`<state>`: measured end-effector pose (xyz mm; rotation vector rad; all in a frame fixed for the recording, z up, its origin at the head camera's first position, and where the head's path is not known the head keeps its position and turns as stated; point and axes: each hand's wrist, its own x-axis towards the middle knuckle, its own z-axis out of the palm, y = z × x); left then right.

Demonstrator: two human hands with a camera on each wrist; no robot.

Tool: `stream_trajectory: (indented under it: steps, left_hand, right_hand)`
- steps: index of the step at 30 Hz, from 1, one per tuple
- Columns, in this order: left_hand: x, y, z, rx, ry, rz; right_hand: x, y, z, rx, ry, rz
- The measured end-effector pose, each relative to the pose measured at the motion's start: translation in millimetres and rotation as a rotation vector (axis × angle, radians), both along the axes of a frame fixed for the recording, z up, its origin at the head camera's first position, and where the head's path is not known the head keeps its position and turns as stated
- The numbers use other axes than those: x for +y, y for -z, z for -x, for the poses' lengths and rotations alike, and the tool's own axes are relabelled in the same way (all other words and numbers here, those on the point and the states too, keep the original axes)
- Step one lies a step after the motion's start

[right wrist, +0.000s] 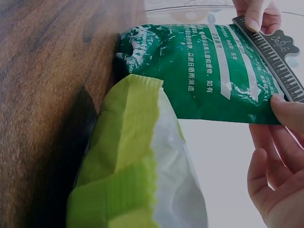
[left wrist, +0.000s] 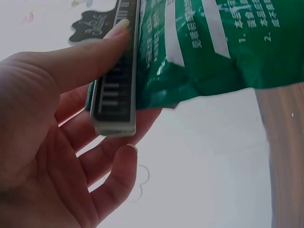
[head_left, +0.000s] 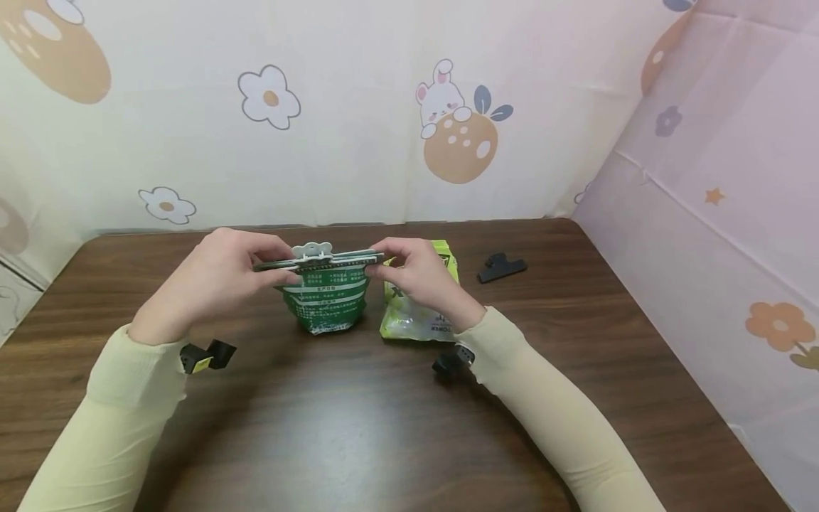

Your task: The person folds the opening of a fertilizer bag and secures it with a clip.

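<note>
A green printed bag (head_left: 326,302) stands upright on the table, its top edge lying in a long piano-key-patterned bag clip (left wrist: 116,90). The clip has a wavy grip tab (right wrist: 282,43) with lettering. My left hand (head_left: 214,277) pinches one end of the clip, thumb on the keyed face and fingers behind. At the other end, my right hand (head_left: 419,277) pinches the bag's top corner right beside the clip, its thumb (right wrist: 286,111) on the printed side. A yellow-green and white bag (head_left: 416,318) stands close by, partly behind the right hand.
A black clip (head_left: 502,267) lies on the brown wooden table (head_left: 307,441), right of the yellow-green bag. Patterned cloth (head_left: 345,128) rises behind the table's back edge and along its right side. Small black cameras (head_left: 207,355) sit at both wrists.
</note>
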<state>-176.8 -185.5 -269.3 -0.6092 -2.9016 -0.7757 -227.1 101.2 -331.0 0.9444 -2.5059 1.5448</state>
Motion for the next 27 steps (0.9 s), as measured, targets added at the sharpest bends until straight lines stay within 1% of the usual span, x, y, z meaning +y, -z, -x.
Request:
stream_trajectory:
  steps: [3, 6, 10, 17, 20, 24, 27]
  left_hand:
    - [-4.4, 0.2, 1.1, -0.014, -0.002, -0.011]
    - [-6.0, 1.0, 4.1, -0.005, 0.006, -0.017]
    - [-6.7, 2.5, 6.9, 0.007, -0.001, -0.021]
    - [-10.1, 4.9, 9.8, -0.006, -0.034, 0.020]
    - [-11.7, 7.5, 12.9, -0.003, -0.047, 0.029]
    - [-13.2, 11.2, 17.0, 0.010, -0.060, 0.009]
    - [-13.6, 13.3, 19.7, 0.002, -0.075, -0.009]
  right_hand:
    - [-1.1, 0.4, -0.1, 0.005, 0.002, -0.013]
    - [-1.6, 0.7, -0.4, 0.004, 0.002, -0.014]
    - [-2.3, -0.2, -1.2, -0.008, -0.005, -0.008]
    - [-2.7, 0.5, -1.0, -0.028, 0.001, -0.016]
    - [-3.0, 1.2, -0.7, -0.041, 0.015, -0.033]
    - [-3.9, 1.6, -1.2, -0.057, 0.037, -0.075]
    - [-5.1, 1.6, -2.2, -0.081, 0.052, -0.105]
